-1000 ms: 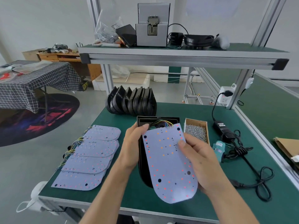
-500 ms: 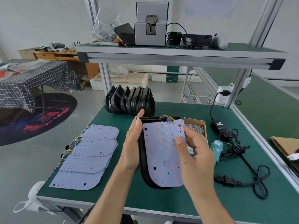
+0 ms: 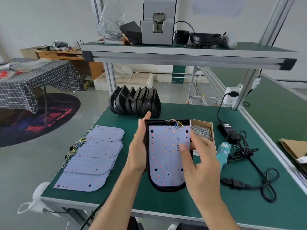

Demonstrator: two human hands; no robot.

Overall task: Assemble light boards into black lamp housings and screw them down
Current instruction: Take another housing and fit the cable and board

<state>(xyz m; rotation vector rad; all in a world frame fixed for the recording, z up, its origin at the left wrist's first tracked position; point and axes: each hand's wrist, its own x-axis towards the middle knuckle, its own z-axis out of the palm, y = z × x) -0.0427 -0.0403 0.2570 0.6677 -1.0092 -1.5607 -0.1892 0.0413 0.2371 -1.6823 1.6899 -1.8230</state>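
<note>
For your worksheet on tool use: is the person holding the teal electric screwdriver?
No. The teal electric screwdriver lies on the green mat, untouched, while both hands are at the light board.

Pale lilac light board [image 3: 167, 156] dotted red and orange, black housing [image 3: 166, 188], green desk [image 3: 182, 203], teal screwdriver [image 3: 223, 151].

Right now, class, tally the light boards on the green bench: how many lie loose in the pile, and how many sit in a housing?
Loose light boards in the pile: 4
Light board in the black housing: 1
Total: 5
</note>
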